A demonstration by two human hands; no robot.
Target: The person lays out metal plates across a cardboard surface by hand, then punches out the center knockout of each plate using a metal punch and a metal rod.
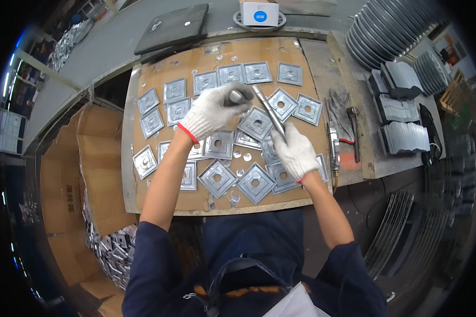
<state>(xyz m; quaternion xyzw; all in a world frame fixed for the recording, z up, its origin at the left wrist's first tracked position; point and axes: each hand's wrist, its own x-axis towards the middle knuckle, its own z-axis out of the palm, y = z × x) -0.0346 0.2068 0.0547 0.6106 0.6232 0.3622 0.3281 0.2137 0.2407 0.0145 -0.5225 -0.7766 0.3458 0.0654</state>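
Note:
Both my hands wear white knitted gloves with red cuffs, over a work table. My left hand (pixel 212 110) is closed above the middle of the table, its grey-stained fingers curled; a small shiny spot shows there, too unclear to name. My right hand (pixel 295 151) grips the lower end of a shiny metal rod (pixel 267 110), tilted up and left toward my left hand. Square grey metal plates (pixel 217 178) with stepped edges lie across the cardboard-covered table (pixel 269 50); many show a round centre hole. One holed plate (pixel 257 123) lies beneath the rod. Small round metal discs (pixel 237 154) are scattered between the plates.
At the right edge lie a grey glove (pixel 339 113), a hammer-like tool (pixel 353 134) and an air tool (pixel 333 145) with a hose. Stacked metal parts (pixel 404 138) stand farther right. A cardboard box (pixel 103 169) with metal pieces is at left. A dark flat case (pixel 172 29) lies behind.

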